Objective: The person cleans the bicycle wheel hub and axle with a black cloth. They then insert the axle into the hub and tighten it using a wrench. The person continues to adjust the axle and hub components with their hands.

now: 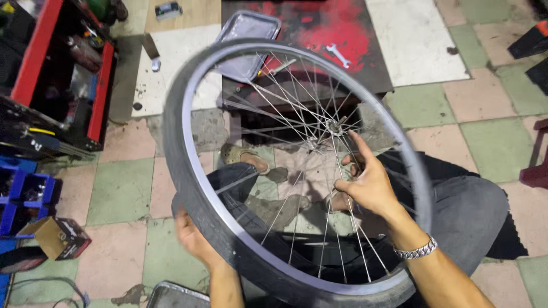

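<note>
Above the person's lap, a bicycle wheel (297,171) is held up at a tilt, its dark tyre still seated on the silver rim and its thin spokes fanning out from the hub (335,126). The left hand (194,239) grips the wheel from underneath at the lower left edge, fingers wrapped around the tyre and mostly hidden behind it. The right hand (365,179) reaches in among the spokes just below the hub; its fingers are loosely curled with the tips pinching near a spoke, though the blur keeps me from telling whether it truly clasps one. A metal-link bracelet (416,249) sits on that wrist.

Through the spokes I can see the person's grey trousers and sandalled feet (245,157) on the checkered floor of green and pink tiles (479,108). Beyond the wheel, a spanner (338,55) lies on a red-stained dark mat, and a metal tray (248,28) rests just beside it. To the left stands a red tool cart (63,68), with blue bins (25,191) and a small cardboard box (57,236) near it.
</note>
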